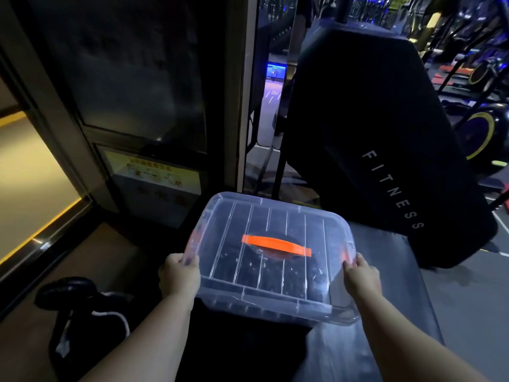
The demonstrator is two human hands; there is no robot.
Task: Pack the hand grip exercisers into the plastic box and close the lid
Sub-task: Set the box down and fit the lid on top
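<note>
Both of mine, left hand [179,277] and right hand [360,277], curl around the short sides of the plastic box [264,307] — lid [275,216] closed — between them, above a grey belt [385,340]; dim gym, black machine [371,133] behind.

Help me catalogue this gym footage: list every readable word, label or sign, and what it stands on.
"FITNESS": white letters running down the black machine panel.
Yellow poster low on the left: print too blurred to read.
Clear plastic box and its orange handle: no text visible.
</note>
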